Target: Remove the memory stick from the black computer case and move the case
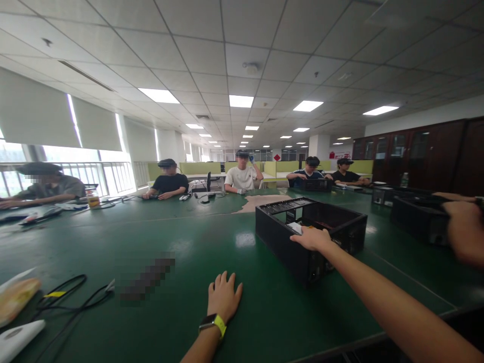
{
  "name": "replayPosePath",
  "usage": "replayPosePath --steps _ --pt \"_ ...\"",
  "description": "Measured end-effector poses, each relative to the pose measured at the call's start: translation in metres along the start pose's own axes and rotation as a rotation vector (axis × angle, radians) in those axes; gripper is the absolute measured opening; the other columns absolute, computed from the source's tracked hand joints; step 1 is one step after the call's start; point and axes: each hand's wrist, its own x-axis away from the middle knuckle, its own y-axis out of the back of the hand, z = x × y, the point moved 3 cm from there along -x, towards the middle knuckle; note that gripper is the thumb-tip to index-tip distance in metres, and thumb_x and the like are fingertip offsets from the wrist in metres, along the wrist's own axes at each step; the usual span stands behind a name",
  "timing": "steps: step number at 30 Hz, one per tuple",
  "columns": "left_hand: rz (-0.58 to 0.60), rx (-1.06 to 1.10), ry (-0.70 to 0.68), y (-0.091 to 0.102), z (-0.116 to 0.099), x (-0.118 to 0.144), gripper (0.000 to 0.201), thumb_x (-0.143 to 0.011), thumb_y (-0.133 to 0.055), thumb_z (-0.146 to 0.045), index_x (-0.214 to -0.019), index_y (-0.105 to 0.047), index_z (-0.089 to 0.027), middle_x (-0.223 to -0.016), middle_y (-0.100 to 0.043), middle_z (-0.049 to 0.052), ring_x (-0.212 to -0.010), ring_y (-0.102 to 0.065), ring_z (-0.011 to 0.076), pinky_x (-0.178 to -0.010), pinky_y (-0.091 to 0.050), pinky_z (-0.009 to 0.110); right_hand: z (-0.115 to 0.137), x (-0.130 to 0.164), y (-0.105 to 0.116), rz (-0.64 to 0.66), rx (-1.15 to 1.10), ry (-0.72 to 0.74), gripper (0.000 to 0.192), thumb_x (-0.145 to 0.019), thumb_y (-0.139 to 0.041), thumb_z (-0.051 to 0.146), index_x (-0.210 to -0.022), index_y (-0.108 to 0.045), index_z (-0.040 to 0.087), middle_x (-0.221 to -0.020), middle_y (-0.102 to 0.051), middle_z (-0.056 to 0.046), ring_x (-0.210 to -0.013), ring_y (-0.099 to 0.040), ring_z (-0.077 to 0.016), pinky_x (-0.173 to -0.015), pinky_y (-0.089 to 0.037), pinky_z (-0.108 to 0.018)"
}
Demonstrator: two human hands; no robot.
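Note:
An open black computer case [282, 237] lies on its side on the green table [162, 237], right of the middle. My right hand [312, 238] reaches out over its near top edge, fingers on a small white part at the rim; whether it grips that part is unclear. My left hand [224, 296] lies flat on the green tabletop with its fingers spread and holds nothing. A watch with a yellow strap [214, 322] is on that wrist.
Black cables [64, 297] and white items lie at the near left. Another person's arm [463, 227] comes in at the right beside a second black case [418, 219]. Several seated people work along the far side of the table, with more cases there.

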Motion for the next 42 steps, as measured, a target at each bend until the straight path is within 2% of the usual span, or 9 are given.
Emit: replayPosePath --steps 11,15,22,28,31,33,37,40,42 --pt "0.000 0.070 0.013 0.009 -0.003 0.004 0.055 -0.085 -0.038 -0.049 -0.133 -0.045 -0.022 -0.142 -0.039 0.011 -0.133 -0.029 0.0290 -0.107 -0.022 0.049 0.003 0.007 0.004 -0.008 0.003 0.031 0.066 -0.076 -0.037 0.066 -0.122 -0.054 0.022 -0.118 -0.060 -0.014 -0.108 -0.054 -0.0315 -0.087 -0.035 -0.045" --pt "-0.088 0.246 0.027 0.023 0.008 0.002 0.047 -0.084 -0.041 -0.040 -0.126 -0.049 -0.020 -0.136 -0.046 0.008 -0.124 -0.042 0.0232 -0.101 -0.036 0.040 0.008 0.019 0.014 -0.020 -0.006 0.057 0.059 -0.074 -0.043 0.058 -0.123 -0.055 0.027 -0.115 -0.062 -0.010 -0.108 -0.054 -0.0295 -0.086 -0.037 -0.041" --pt "-0.324 0.362 -0.110 0.103 -0.002 -0.037 0.034 -0.084 -0.041 -0.036 -0.108 -0.058 -0.017 -0.114 -0.061 0.008 -0.107 -0.054 0.0211 -0.093 -0.043 0.035 0.049 0.065 0.020 -0.025 -0.022 0.205 0.058 -0.067 -0.051 0.060 -0.118 -0.059 0.033 -0.110 -0.065 -0.007 -0.101 -0.058 -0.0294 -0.079 -0.042 -0.036" --pt "-0.439 0.297 -0.313 0.183 -0.061 -0.076 0.029 -0.083 -0.045 -0.034 -0.101 -0.060 -0.018 -0.108 -0.063 0.006 -0.103 -0.053 0.0213 -0.094 -0.040 0.035 0.129 0.145 0.021 0.037 -0.136 0.506 0.063 -0.067 -0.044 0.075 -0.109 -0.065 0.032 -0.094 -0.068 -0.009 -0.091 -0.060 -0.0329 -0.076 -0.044 -0.042" --pt "-0.424 0.202 -0.410 0.200 -0.093 -0.089 0.026 -0.082 -0.047 -0.034 -0.098 -0.061 -0.019 -0.105 -0.063 0.006 -0.103 -0.053 0.0214 -0.093 -0.039 0.035 0.155 0.138 0.027 0.240 -0.415 0.796 0.063 -0.074 -0.039 0.074 -0.117 -0.060 0.032 -0.101 -0.068 -0.003 -0.091 -0.061 -0.0236 -0.075 -0.045 -0.031" --pt "-0.350 0.075 -0.445 0.199 -0.109 -0.096 0.028 -0.084 -0.042 -0.034 -0.097 -0.062 -0.018 -0.102 -0.064 0.007 -0.098 -0.056 0.0216 -0.087 -0.042 0.035 0.158 0.105 0.030 0.361 -0.338 0.854 0.056 -0.082 -0.036 0.065 -0.112 -0.064 0.026 -0.097 -0.068 -0.002 -0.083 -0.062 -0.0180 -0.067 -0.045 -0.025" --pt "-0.111 -0.114 -0.436 0.174 -0.119 -0.103 0.033 -0.084 -0.038 -0.033 -0.089 -0.067 -0.016 -0.089 -0.068 0.012 -0.086 -0.062 0.0248 -0.074 -0.047 0.036 0.147 0.028 0.018 0.437 0.150 0.759 0.031 -0.080 -0.055 0.039 -0.093 -0.072 0.016 -0.084 -0.069 -0.005 -0.074 -0.062 -0.0186 -0.061 -0.044 -0.026" --pt "0.155 -0.221 -0.454 0.142 -0.109 -0.100 0.018 -0.067 -0.061 -0.030 -0.074 -0.070 -0.016 -0.080 -0.070 0.012 -0.078 -0.064 0.0259 -0.068 -0.049 0.033 0.149 0.012 -0.007 0.523 0.192 0.824 0.025 -0.073 -0.063 0.034 -0.094 -0.072 0.023 -0.085 -0.070 -0.001 -0.075 -0.063 -0.0180 -0.061 -0.045 -0.024" --pt "0.329 -0.274 -0.475 0.120 -0.098 -0.093 0.013 -0.055 -0.070 -0.024 -0.066 -0.070 -0.017 -0.075 -0.071 0.012 -0.073 -0.065 0.0261 -0.065 -0.050 0.032 0.153 0.015 -0.027 0.468 0.229 0.870 0.029 -0.071 -0.065 0.036 -0.096 -0.071 0.023 -0.092 -0.070 -0.004 -0.082 -0.063 -0.0224 -0.064 -0.046 -0.028"
